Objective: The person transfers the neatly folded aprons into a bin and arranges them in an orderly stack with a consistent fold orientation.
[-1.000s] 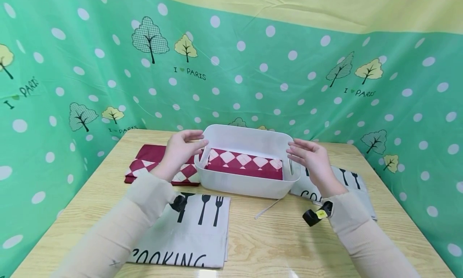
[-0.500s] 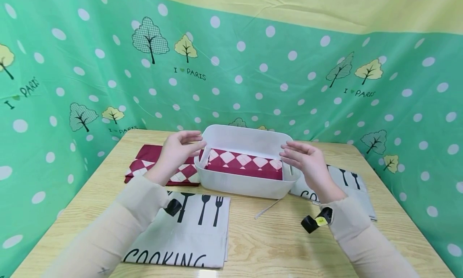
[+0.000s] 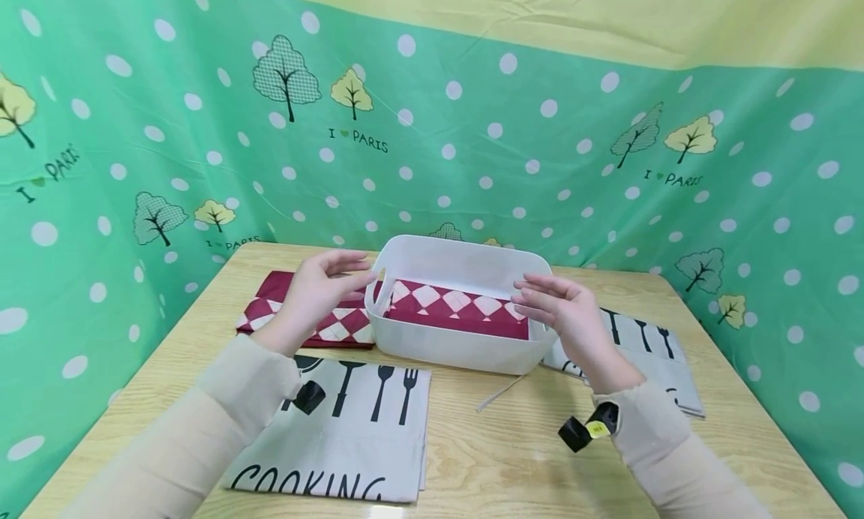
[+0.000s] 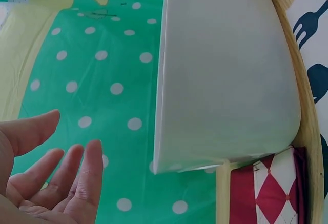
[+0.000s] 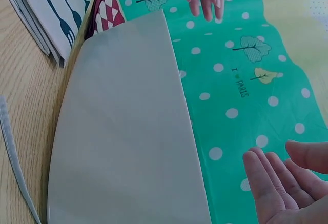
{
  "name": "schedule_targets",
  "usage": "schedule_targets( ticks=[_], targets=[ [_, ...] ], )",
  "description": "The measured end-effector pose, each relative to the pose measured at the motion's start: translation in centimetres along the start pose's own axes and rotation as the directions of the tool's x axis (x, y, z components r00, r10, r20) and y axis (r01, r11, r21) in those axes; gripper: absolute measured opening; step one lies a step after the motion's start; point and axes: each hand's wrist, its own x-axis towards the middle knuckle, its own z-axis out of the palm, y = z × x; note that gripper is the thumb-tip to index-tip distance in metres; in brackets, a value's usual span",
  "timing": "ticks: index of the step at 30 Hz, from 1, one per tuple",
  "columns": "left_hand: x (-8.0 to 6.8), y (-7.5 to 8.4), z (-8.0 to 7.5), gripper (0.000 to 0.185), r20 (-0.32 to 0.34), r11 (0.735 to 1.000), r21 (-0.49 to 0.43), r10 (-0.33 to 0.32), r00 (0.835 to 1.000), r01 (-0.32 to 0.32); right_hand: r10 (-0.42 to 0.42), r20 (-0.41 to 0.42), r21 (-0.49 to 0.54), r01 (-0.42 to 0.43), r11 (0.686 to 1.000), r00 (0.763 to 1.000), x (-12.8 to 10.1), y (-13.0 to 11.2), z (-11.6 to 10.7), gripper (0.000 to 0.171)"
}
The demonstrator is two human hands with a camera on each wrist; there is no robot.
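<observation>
A white plastic bin [image 3: 445, 352] with handle slots in its ends stands toward the back of the table. Inside it lies a folded dark red cloth with white diamonds [image 3: 454, 301]. My left hand [image 3: 317, 290] hovers by the bin's left end, fingers relaxed and nothing in them; the left wrist view shows that hand [image 4: 61, 172] apart from the bin wall [image 4: 225, 75]. My right hand [image 3: 570, 316], likewise holding nothing, is raised over the bin's right end. In the right wrist view its fingers [image 5: 277, 178] are loosely bent, away from the wall [image 5: 123, 131].
Left of the bin lies another folded red diamond cloth [image 3: 270, 309]. A folded white cloth printed COOKING [image 3: 337, 444] is at front left, a similar one [image 3: 648, 354] at right. A thin pale strap [image 3: 499, 394] sticks out before the bin. A green curtain [image 3: 432, 166] hangs behind.
My left hand has drawn back slightly left and down from the bin's end. The right hand has shifted a little left and down. Bin and cloths stay in place; the head view tilts slightly.
</observation>
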Motion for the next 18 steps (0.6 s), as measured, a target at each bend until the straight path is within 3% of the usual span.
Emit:
schedule_targets(
  ticks=[12,18],
  targets=[
    [-1.2,-0.7,-0.8,0.056,-0.01,0.999,0.037,-0.002,1.0,0.002,0.0,0.038,0.005,0.0,1.0,0.999,-0.8,0.5,1.1,0.031],
    [-1.8,-1.0,-1.4,0.056,0.0,0.999,0.043,-0.014,1.0,0.014,-0.008,0.062,-0.004,0.008,1.0,0.998,-1.1,0.7,1.5,0.032]
  ],
)
